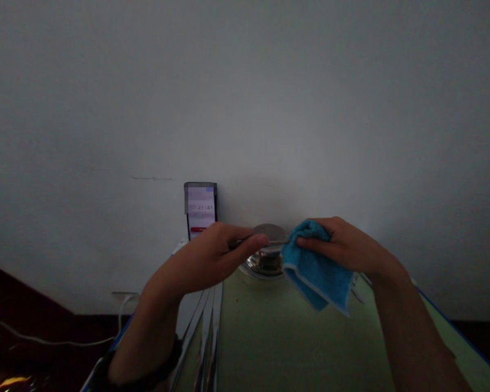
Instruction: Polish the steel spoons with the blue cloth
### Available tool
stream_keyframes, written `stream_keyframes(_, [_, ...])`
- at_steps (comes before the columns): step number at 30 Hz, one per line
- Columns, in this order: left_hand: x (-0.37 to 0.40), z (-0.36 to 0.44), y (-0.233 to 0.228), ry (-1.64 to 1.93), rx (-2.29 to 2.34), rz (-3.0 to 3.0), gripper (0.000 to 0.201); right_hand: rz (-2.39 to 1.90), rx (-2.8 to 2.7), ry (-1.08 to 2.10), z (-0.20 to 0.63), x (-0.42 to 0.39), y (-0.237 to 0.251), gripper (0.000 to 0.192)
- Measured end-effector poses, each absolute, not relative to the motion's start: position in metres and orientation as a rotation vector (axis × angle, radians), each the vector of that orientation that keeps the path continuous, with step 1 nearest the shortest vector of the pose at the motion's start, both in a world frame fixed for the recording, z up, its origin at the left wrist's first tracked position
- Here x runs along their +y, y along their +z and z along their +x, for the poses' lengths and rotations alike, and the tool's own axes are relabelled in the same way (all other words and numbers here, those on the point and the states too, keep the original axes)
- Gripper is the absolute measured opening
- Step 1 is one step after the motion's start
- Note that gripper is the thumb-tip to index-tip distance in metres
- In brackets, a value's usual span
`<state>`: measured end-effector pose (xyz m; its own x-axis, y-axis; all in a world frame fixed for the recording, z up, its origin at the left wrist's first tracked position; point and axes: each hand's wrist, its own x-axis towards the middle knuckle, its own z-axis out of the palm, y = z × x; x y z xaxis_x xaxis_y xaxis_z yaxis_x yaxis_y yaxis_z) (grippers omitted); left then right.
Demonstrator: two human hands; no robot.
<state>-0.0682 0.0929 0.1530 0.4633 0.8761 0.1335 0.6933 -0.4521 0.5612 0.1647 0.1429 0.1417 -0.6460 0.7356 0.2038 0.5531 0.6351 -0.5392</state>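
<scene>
My left hand [224, 247] pinches the handle of a thin metal utensil [275, 242], likely a spoon, held level above the table. My right hand [343, 245] grips a blue cloth [316, 269] wrapped around the utensil's other end, so that end is hidden. The cloth hangs down toward the table. Both hands meet just in front of a shiny metal container [265, 261] at the far end of the table.
A pale green table [277, 337] with a blue edge runs away from me. Several long metal utensils [206, 326] lie along its left side. A phone [201, 211] with a lit screen leans against the white wall. White cables [44, 342] trail at the left.
</scene>
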Motion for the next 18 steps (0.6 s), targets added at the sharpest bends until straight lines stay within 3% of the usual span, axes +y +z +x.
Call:
stream_keyframes(6, [0.093, -0.074, 0.152, 0.487, 1.297, 2.219, 0.046, -1.009, -2.262, 0.637, 0.159, 0.140, 0.140, 0.027])
stream_keyframes(10, [0.090, -0.070, 0.155, 0.413, 1.315, 2.221, 0.048, -1.056, -1.804, 0.680, 0.142, 0.145, 0.129, 0.029])
stream_keyframes(18, [0.077, -0.029, 0.149, 0.497, 1.333, 2.477, 0.034, -0.778, -0.775, 1.177, 0.102, 0.155, 0.108, 0.027])
